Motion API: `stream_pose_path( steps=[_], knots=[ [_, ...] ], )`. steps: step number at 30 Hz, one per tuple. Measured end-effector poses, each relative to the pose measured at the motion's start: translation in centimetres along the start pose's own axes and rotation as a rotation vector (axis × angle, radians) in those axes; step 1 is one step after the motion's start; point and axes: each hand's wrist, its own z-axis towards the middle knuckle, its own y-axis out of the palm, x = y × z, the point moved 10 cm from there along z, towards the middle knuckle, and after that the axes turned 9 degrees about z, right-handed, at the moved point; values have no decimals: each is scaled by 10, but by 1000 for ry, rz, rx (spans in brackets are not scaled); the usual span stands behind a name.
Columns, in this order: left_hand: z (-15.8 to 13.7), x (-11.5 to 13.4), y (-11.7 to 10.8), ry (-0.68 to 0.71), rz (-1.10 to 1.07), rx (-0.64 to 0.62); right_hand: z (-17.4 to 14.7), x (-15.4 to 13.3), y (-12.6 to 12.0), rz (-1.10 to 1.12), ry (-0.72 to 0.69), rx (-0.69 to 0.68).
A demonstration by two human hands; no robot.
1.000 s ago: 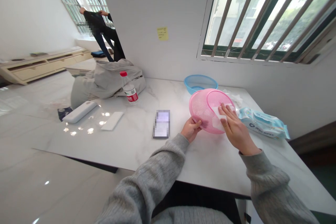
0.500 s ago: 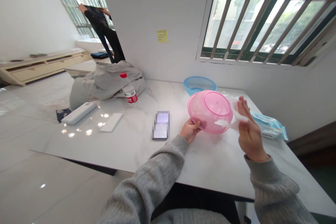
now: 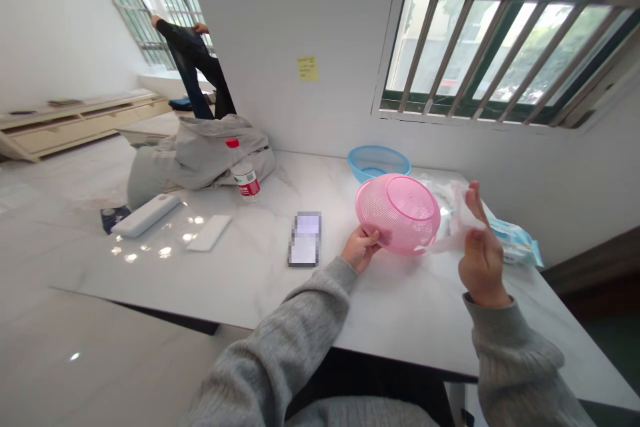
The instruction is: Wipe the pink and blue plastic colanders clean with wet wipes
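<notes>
Pink basket [image 3: 397,213] is tilting bottom-up over the table [image 3: 415,320], in front of the blue basket [image 3: 379,161]. The left hand [image 3: 361,250] is pinching its near-left rim between thumb and fingers. The right hand [image 3: 481,260] is gripping a white wipe [image 3: 456,227], which is trailing toward the pink basket's right side. The wipes pack [image 3: 516,241] is lying behind that hand; the phone [image 3: 305,240] is lying left of the left hand.

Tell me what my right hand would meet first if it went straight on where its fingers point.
Probably the wall below the barred window; your right hand, holding a thin white sheet, points up and away toward it, though depth is unclear.
</notes>
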Motion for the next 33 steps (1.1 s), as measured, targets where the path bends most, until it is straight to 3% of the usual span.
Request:
stream_pose_path(
  steps=[2,4,11,23,33],
  knots=[
    [0,-1,1,-3,2,-4,0,-25,10,-206,-129,-22],
    [-1,-2,3,-7,6,-13,-1,-33,25,-379,-179,-59],
    [-6,-1,14,0,-12,-82,-5,20,91,-628,-231,-287],
    [-4,-16,1,-77,-39,5,-2,74,89,-611,-163,-262],
    [-4,-17,-7,-96,-38,84,-13,56,79,-625,-301,-241]
  ],
)
